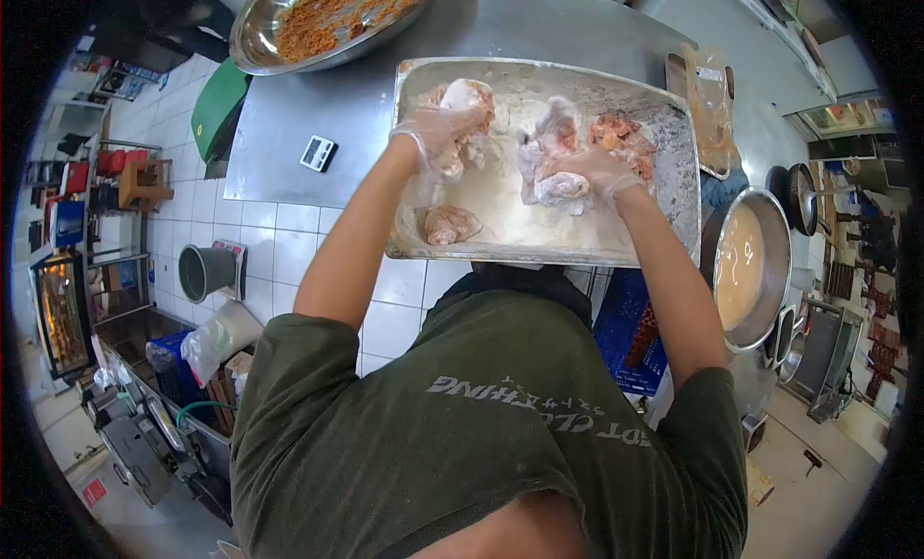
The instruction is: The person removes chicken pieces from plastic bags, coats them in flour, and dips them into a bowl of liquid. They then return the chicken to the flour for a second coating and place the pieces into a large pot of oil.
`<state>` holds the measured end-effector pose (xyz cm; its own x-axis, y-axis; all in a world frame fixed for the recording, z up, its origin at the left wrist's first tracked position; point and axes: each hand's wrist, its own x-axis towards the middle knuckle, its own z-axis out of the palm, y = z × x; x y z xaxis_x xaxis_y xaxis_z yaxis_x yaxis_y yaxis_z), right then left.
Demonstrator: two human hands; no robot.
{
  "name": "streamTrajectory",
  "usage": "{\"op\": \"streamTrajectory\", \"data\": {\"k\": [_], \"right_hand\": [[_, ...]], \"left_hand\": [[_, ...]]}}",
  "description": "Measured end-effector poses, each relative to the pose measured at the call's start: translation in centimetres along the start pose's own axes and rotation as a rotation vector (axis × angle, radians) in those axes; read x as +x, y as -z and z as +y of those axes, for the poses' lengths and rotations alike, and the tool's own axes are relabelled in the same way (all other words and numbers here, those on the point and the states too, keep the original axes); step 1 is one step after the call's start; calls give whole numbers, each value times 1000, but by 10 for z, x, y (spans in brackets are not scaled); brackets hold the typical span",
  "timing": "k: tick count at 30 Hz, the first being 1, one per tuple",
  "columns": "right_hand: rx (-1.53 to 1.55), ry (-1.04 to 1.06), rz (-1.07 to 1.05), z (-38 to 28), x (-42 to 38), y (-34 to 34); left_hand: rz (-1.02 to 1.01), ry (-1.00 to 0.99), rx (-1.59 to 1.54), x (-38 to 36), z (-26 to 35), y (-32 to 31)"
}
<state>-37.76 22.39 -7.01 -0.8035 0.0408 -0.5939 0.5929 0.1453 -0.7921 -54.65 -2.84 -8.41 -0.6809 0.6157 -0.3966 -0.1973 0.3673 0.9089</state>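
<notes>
A large rectangular metal tray (pixel 679 198) holds white flour and pieces of raw meat. At its left side my left hand (pixel 433 124), in a clear plastic glove, has its fingers round a floured piece of meat (pixel 469 99). My right hand (pixel 595 169), gloved too, grips a heavily floured piece (pixel 561 189) right of the tray's middle. Behind that hand lie pinkish, less coated pieces (pixel 621 138). One more piece (pixel 449 225) rests alone in the front left corner.
A steel bowl (pixel 252 54) of orange-brown crumbs stands back left, near a small white timer (pixel 318 154). At the right are a bowl of pale orange liquid (pixel 739 261), a plastic-covered tray (pixel 710 107) and black pans (pixel 801 198).
</notes>
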Motion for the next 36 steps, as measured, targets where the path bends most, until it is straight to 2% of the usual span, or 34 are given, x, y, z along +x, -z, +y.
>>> {"op": "streamTrajectory", "data": {"k": [1, 2, 4, 5, 6, 8, 10, 11, 14, 16, 19, 20, 21, 23, 25, 27, 29, 31, 33, 35, 36], "right_hand": [[-67, -15, -3, -1, -2, 6], [80, 18, 72, 3, -11, 8], [285, 89, 136, -4, -36, 20], [342, 126, 131, -7, -45, 35], [89, 52, 306, -2, -51, 58], [456, 80, 336, -11, -110, 86], [385, 99, 527, 4, -158, 135], [388, 134, 653, 8, -188, 144], [346, 51, 807, 87, -245, 214], [268, 19, 943, 157, -272, 248], [47, -263, 989, 260, -286, 291], [-79, -378, 935, 288, -286, 298], [-231, -444, 863, 300, -281, 299], [-617, -449, 687, 282, -272, 284], [-887, -395, 617, 246, -273, 265], [-945, -449, 679, 239, -267, 252], [-975, -605, 771, 277, -238, 247], [-1065, -628, 828, 298, -219, 245], [-1175, -664, 790, 368, -182, 261], [-1038, -644, 842, 382, -183, 265], [-845, -602, 916, 359, -201, 264]], "left_hand": [[2, 25, 74, -5, 12, -1], [90, 27, -190, -18, 19, -15], [17, -281, 61, -8, -2, -10], [17, -200, -25, -2, -6, -13], [23, -120, -112, -8, 10, -21], [82, -271, 509, -13, 14, -26], [92, -364, 641, -9, 15, -27], [62, -361, 467, -5, 6, -28], [36, -213, 146, -18, 27, -47], [23, -187, 213, -14, 34, -59], [-92, -67, -156, -21, 83, -115], [-65, -91, -124, -25, 104, -141], [-56, -132, 70, -28, 127, -170], [-19, -198, 464, -38, 168, -228], [-339, -366, 302, -40, 202, -305], [-228, -959, 716, -15, 205, -378], [-401, -816, 826, -4, 216, -459], [-426, -679, 905, 15, 201, -530], [-333, -757, 1121, 26, 186, -578], [-398, -652, 1321, 36, 163, -603], [-420, -597, 1371, 51, 147, -614]]}}
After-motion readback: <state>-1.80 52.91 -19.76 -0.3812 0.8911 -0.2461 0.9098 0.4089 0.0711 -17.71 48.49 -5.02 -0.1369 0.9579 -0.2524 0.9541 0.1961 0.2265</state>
